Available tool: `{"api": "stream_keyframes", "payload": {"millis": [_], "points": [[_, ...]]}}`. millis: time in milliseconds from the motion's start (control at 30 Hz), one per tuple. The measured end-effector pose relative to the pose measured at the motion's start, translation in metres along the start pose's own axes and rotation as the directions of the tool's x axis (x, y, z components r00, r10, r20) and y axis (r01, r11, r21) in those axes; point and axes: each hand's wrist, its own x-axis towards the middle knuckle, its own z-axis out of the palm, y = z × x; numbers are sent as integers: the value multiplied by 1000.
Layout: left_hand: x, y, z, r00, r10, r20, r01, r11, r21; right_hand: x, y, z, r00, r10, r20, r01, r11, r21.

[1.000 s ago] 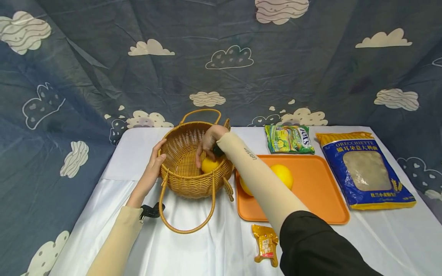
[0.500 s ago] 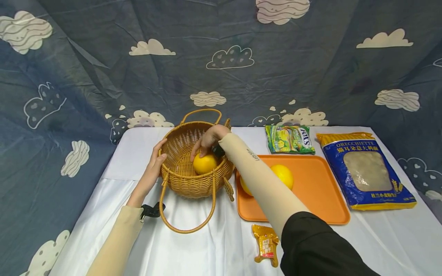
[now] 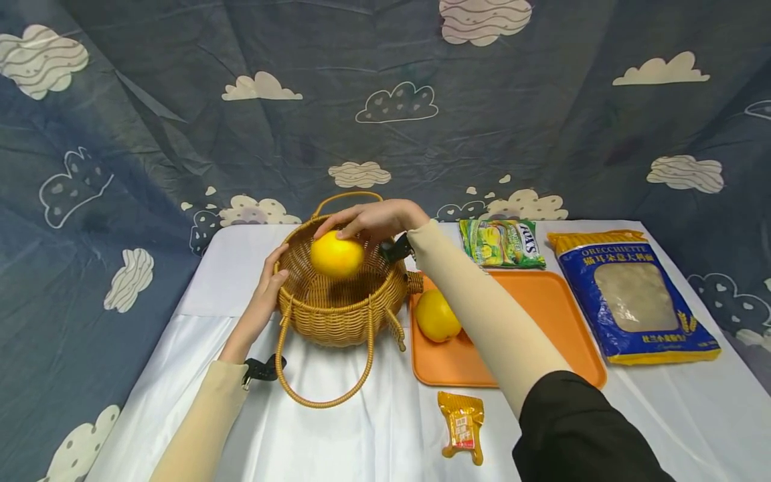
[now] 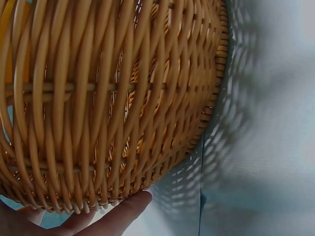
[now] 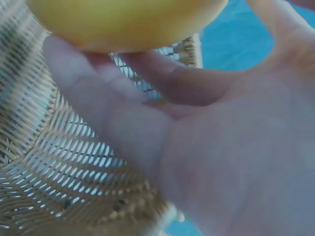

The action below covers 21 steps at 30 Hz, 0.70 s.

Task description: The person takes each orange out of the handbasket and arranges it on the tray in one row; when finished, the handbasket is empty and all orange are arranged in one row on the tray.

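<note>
In the head view, my right hand [image 3: 379, 219] holds a yellow citrus-like fruit [image 3: 337, 257] by its top, thumb and fingers around it, over the mouth of a wicker basket [image 3: 334, 328]. The right wrist view shows the fruit [image 5: 128, 24] against my fingertips, with woven basket wall [image 5: 34, 147] behind. My left hand [image 3: 265, 288] rests against the basket's left side, thumb at the rim. Its fingers lie fairly straight along the outer wall in the left wrist view. Another yellow fruit [image 3: 438, 316] sits on an orange tray [image 3: 560, 321], partly behind my right forearm.
A green candy bag [image 3: 502, 244] lies behind the tray. Right of it is a blue pasta bag [image 3: 635, 298]. A small gold packet [image 3: 461, 428] lies in front of the tray. One basket handle [image 3: 325, 404] hangs down toward the front on the white tablecloth [image 3: 325, 442].
My right hand has risen from low inside the basket, bringing the yellow fruit up toward the opening and slightly left. The left hand and basket have stayed put.
</note>
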Motion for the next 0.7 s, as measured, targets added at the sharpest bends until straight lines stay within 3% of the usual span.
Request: {"api": "stream_keyframes", "payload": {"millis": [133,267,533,700], "points": [[-1,3,1,1000,-2,-3,2,1000,6,-17,1,-4,995,-96,-21,96,995,27],[0,1,1,1000,10,-8,-10,1000,8,-34,5,-8,983,-166,-85,165,986,-20],[-1,1,1,1000,14,-2,-14,1000,-27,-74,18,-8,953,-213,-213,208,977,-46],[-2,1,0,1000,14,0,-14,1000,-24,-106,34,-7,919,-250,-304,256,967,-21]]}}
